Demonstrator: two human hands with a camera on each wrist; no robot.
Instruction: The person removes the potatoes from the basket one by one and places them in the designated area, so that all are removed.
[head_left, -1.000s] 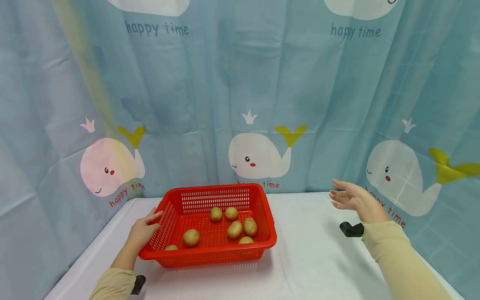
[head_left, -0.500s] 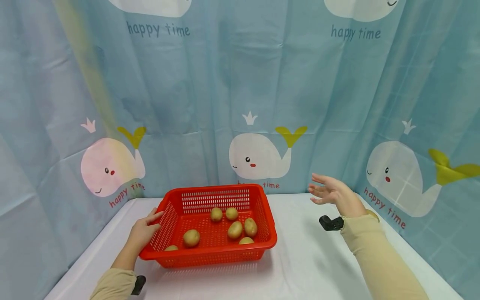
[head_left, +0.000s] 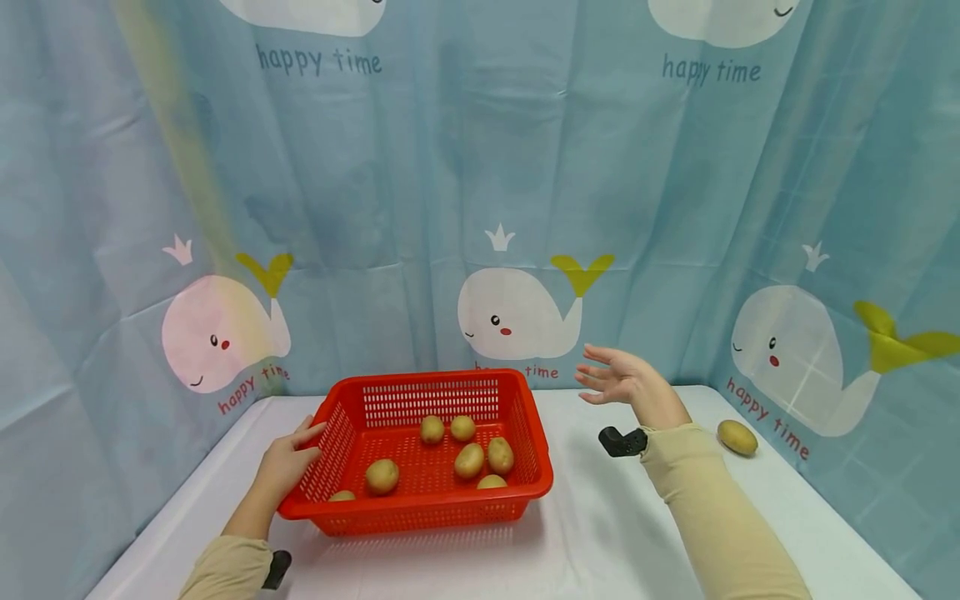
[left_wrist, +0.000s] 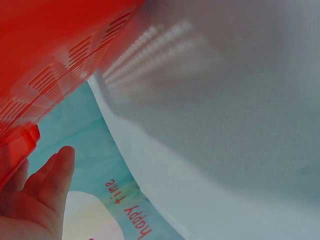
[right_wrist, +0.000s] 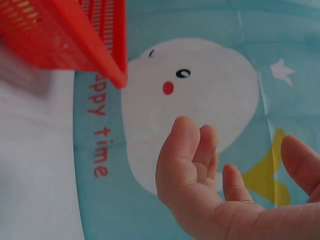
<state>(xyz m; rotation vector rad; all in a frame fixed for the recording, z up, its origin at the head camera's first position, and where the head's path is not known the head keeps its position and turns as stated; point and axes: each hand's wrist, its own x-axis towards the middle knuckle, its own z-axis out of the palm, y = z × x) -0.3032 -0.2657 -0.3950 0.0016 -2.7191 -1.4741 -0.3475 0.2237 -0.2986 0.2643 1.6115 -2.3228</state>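
A red plastic basket [head_left: 420, 502] with slotted sides stands on the white table, several potatoes [head_left: 382, 476] lying in it. My left hand [head_left: 283, 467] holds the basket's left rim, thumb side over the edge; the left wrist view shows fingers [left_wrist: 59, 172] at the outside, under the rim. Over the table to the basket's right, my right hand [head_left: 621, 382] is raised with its fingers loosely bent and nothing in them. In the right wrist view the basket's corner [right_wrist: 107, 62] is apart from that hand. A single potato [head_left: 737, 437] lies at the table's right side, beyond the right forearm.
A light blue curtain [head_left: 420, 208] with printed whales surrounds the back and both sides of the white table [head_left: 585, 533]. A black camera mount [head_left: 622, 442] sits at the right wrist, another [head_left: 277, 570] at the left.
My right hand has moved left toward the basket, uncovering the potato at the table's right side. The left hand and the basket have stayed in place.
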